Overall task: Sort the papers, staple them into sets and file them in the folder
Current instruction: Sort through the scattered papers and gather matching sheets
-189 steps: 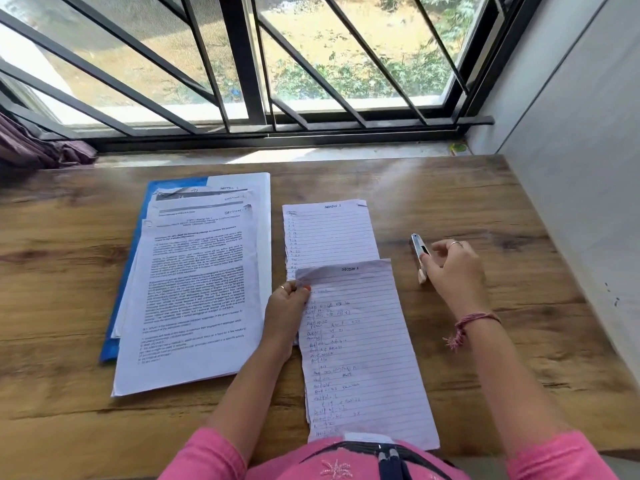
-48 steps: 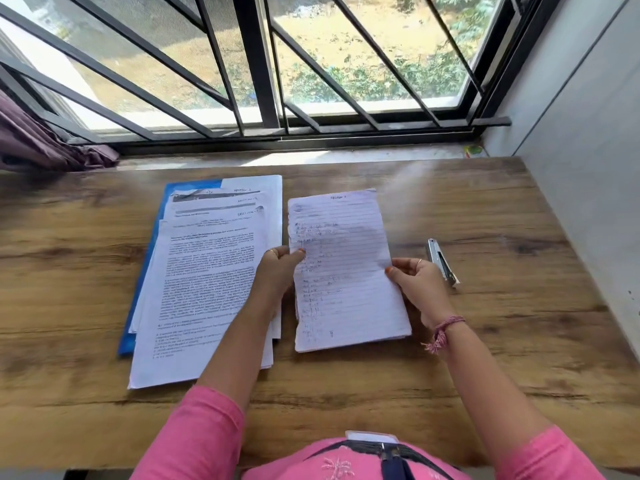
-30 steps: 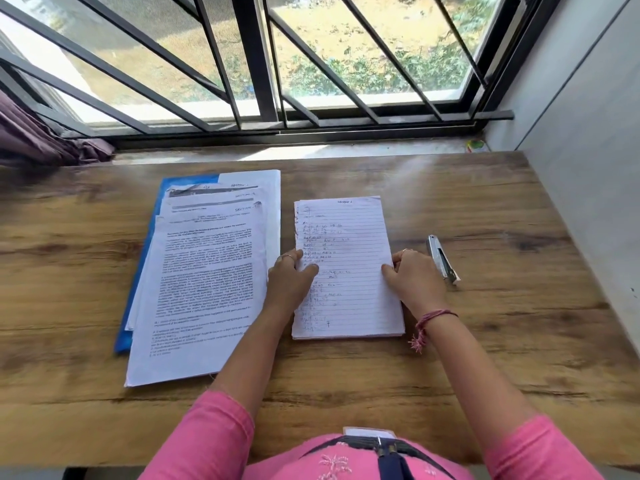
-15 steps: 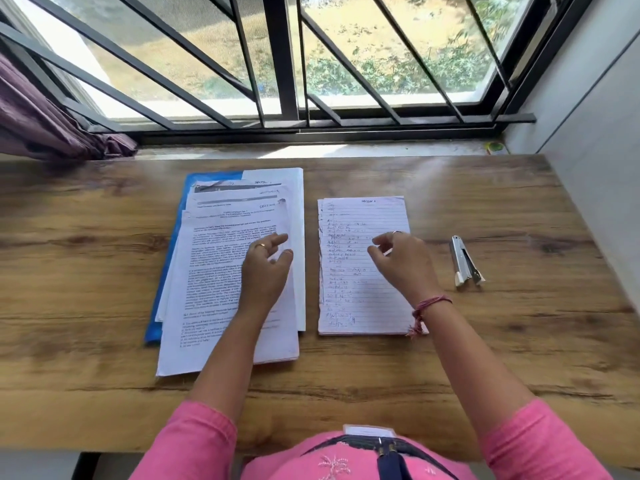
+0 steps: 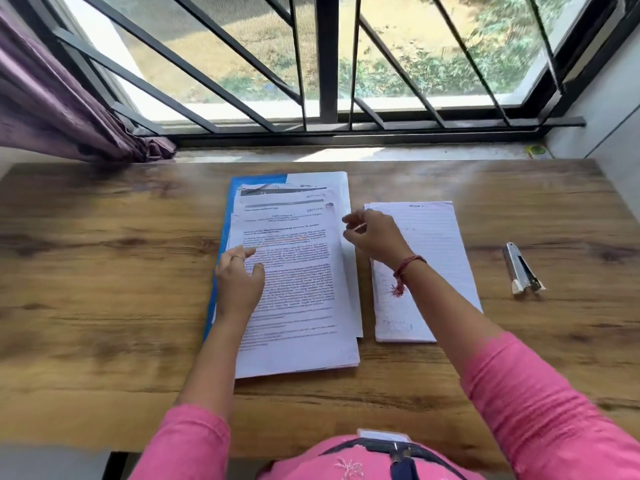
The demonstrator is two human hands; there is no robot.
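Wood-grain worktop (image 5: 104, 306) pushed up against a window with black diagonal bars (image 5: 325, 57), grass and shrubs outside. Purple curtain (image 5: 52, 109) bunched at 10 o'clock, pale wall (image 5: 609, 109) at 2 o'clock, stone sill (image 5: 346, 154) between worktop and window with a small green-yellow item (image 5: 536, 151) at its right end, too small to identify. Blue folder (image 5: 227, 237) lies at centre, slightly toward 11 o'clock, with a printed paper stack (image 5: 298, 306) fanned on top of it, covering most of it. Lined handwritten set (image 5: 440, 244) sits just beside the stack on its 3 o'clock side, flat, edges squared. Stapler (image 5: 519, 268) lies further out at 3 o'clock, well apart from the papers, nobody touching it. Left hand (image 5: 239, 278) rests on the left part of the top printed sheet, fingers loosely bent, thumb out, gripping nothing. Right hand (image 5: 374, 233) reaches across to the printed stack's right edge near the top corner, fingers curled; motion blur, so cannot tell whether it is pinching a sheet. Pink sleeves, red thread band on the right wrist.
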